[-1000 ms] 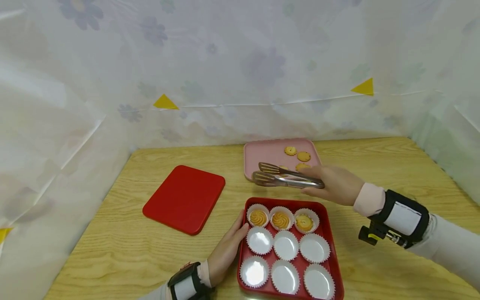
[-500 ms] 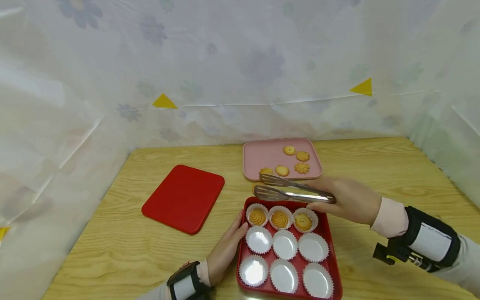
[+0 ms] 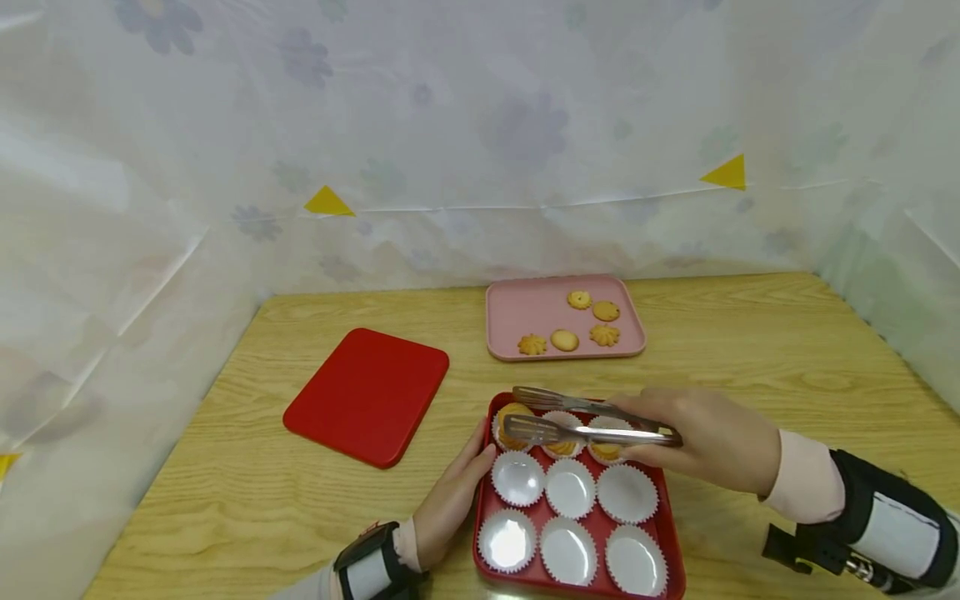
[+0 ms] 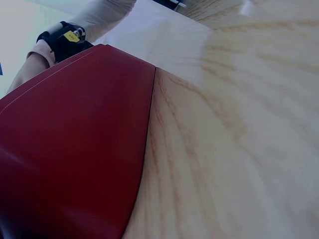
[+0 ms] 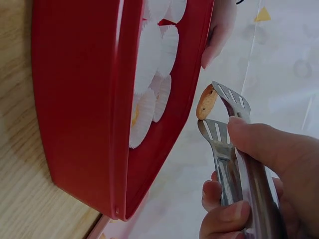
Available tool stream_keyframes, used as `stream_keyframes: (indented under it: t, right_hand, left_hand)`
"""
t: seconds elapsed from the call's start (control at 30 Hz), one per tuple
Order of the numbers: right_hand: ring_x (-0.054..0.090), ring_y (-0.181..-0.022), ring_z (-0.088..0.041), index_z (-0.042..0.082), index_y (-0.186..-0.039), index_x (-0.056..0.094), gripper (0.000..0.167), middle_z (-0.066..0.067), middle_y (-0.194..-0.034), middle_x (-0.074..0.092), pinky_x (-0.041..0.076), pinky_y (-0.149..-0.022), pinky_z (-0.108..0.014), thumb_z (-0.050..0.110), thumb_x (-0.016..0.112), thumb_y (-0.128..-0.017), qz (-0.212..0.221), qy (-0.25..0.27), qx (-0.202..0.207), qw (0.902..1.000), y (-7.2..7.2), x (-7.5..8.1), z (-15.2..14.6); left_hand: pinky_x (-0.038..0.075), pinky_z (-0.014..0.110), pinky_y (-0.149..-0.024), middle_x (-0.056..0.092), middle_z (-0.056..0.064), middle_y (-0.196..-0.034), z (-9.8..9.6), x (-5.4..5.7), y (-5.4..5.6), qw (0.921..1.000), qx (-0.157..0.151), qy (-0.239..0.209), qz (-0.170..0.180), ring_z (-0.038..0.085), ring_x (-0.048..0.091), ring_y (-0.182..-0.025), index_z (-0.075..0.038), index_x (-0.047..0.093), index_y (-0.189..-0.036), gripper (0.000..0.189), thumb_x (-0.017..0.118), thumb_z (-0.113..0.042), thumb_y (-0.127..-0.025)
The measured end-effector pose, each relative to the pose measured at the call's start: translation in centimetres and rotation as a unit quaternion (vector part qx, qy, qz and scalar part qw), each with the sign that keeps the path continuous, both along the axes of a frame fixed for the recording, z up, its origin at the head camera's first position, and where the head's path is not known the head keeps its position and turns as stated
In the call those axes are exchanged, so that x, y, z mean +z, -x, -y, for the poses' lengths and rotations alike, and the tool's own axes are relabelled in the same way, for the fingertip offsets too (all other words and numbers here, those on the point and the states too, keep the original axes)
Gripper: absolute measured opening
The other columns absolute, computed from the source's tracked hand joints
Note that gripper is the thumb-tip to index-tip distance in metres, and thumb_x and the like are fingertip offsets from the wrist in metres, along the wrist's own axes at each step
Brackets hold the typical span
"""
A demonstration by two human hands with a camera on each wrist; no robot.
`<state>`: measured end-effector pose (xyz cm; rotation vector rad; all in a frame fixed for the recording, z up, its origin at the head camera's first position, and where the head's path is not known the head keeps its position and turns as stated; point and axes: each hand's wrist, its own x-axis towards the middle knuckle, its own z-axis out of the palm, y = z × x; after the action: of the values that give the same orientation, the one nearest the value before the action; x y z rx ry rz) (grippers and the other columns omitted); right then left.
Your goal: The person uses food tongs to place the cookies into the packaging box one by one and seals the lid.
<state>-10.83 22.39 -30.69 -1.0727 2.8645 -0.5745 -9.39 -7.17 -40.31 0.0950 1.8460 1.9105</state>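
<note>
My right hand [image 3: 708, 437] grips metal tongs [image 3: 618, 436], held sideways over the back row of a red box [image 3: 671, 537]. Between the slotted tong tips a round cookie [image 5: 207, 103] is pinched, shown in the right wrist view above the rim. Below it, the back-left paper cup is partly covered by the tongs. White paper cups [image 3: 572, 489] fill the box in rows; the back row has cookies in it, the cups nearer to me are bare. My left hand [image 3: 450, 508] rests against the box's left side, its fingers along the wall.
A pink tray [image 3: 525, 308] with several cookies [image 3: 565, 340] stands behind the box, near the curtain. To the left lies a flat red lid [image 3: 367, 396] on the wooden table [image 3: 225, 500]. A patterned plastic sheet [image 3: 450, 125] encloses the back and sides.
My right hand has drawn the tongs and cookie from the pink tray's front edge toward me, over the box's back row. The left hand keeps its place at the box.
</note>
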Motion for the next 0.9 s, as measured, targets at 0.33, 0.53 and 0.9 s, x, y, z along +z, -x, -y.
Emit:
stream_keyframes:
  t: [0.33,0.53,0.9]
  right_hand:
    - [0.046,-0.068,0.003,0.010,-0.131,0.060,0.057,0.011,-0.093,0.060,0.043,-0.055,-0.017,0.043,0.070,-0.086,0.078,-0.011,0.007,0.9968,-0.9,-0.9,0.2]
    - [0.043,-0.062,0.005,0.007,-0.131,0.060,0.058,0.013,-0.087,0.057,0.042,-0.054,-0.017,0.042,0.071,-0.086,0.069,-0.012,0.018,0.9974,-1.1,-1.6,0.3]
    - [0.051,-0.071,0.002,0.005,-0.124,0.066,0.059,-0.004,-0.107,0.069,0.049,-0.058,-0.017,0.048,0.070,-0.084,0.080,-0.008,0.020,0.9965,-1.4,-2.5,0.7]
  left_hand:
    - [0.002,0.056,-0.118,0.008,0.009,-0.163,-0.1,0.0,-0.1,0.9997,0.014,0.010,0.015,0.031,-0.001,-0.149,-0.015,0.015,-0.157,0.064,0.041,-0.039,-0.103]
    - [0.002,0.057,-0.118,0.008,0.010,-0.163,-0.1,0.0,-0.1,0.9996,0.016,0.014,0.016,0.032,-0.001,-0.149,-0.015,0.015,-0.157,0.064,0.041,-0.039,-0.103]
    - [0.001,0.057,-0.118,0.009,0.009,-0.163,-0.1,0.0,-0.1,0.9998,0.014,0.012,0.012,0.031,-0.001,-0.149,-0.016,0.015,-0.157,0.063,0.041,-0.038,-0.103]
